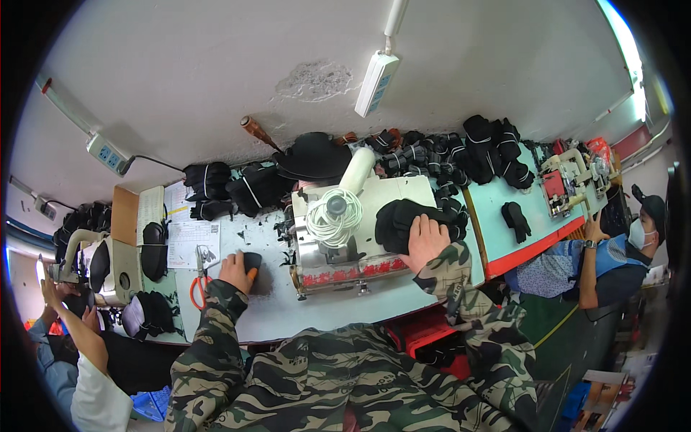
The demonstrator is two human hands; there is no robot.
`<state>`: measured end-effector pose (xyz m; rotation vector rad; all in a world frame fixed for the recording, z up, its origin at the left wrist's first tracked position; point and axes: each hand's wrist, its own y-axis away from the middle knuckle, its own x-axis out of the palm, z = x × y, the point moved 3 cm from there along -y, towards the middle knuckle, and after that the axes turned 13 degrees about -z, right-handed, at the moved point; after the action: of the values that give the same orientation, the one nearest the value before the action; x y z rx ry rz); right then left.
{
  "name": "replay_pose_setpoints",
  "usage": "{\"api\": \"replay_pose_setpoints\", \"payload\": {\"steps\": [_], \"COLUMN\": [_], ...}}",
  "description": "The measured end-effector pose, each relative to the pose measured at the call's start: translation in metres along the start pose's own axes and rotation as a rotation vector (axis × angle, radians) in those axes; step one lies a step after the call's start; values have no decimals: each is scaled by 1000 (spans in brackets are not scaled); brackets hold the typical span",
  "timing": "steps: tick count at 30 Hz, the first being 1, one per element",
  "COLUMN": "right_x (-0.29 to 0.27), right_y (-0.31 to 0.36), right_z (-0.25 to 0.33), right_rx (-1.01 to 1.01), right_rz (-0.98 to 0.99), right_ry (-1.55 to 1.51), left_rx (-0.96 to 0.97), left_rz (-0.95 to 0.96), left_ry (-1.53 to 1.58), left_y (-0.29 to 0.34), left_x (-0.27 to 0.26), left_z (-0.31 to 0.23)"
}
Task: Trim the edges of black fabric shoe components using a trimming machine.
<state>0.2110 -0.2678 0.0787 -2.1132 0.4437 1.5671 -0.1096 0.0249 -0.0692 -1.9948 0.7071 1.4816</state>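
My right hand grips a bundle of black gloves, its fingers over the top and its thumb at the near edge. The bundle lies on the right part of a pale sewing machine, which has worn red paint along its front. To the left of the machine, my left hand is closed around a small black piece just above the table. An orange patch shows by its fingers, too small to make out. Orange-handled scissors lie beside that hand, blades pointing away from me.
Tied black glove bundles and several piles line the wall. A coil of white cord hangs on the machine's spool post. Papers lie at left. A co-worker sits at right by another machine; another person's arm shows at left.
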Motion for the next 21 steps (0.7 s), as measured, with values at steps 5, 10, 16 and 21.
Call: {"api": "replay_pose_setpoints", "payload": {"steps": [5,10,16,21], "right_x": [34,29,34,57], "right_y": [-4,-28,-57,-67], "right_z": [2,-16,-41,-10], "right_rx": [-90,-179,-67,-138], "right_rz": [-177,-308,-46,-129], "right_ry": [82,-72,-180,-373], "left_rx": [-73,-238,25,-69], "left_rz": [-221,-196,274,-29], "left_ry": [-22,482,938,985], "left_y": [-9,29,63,16], "left_x": [-34,-58,-63,-17], "left_z": [1,-43,-244,-299]}}
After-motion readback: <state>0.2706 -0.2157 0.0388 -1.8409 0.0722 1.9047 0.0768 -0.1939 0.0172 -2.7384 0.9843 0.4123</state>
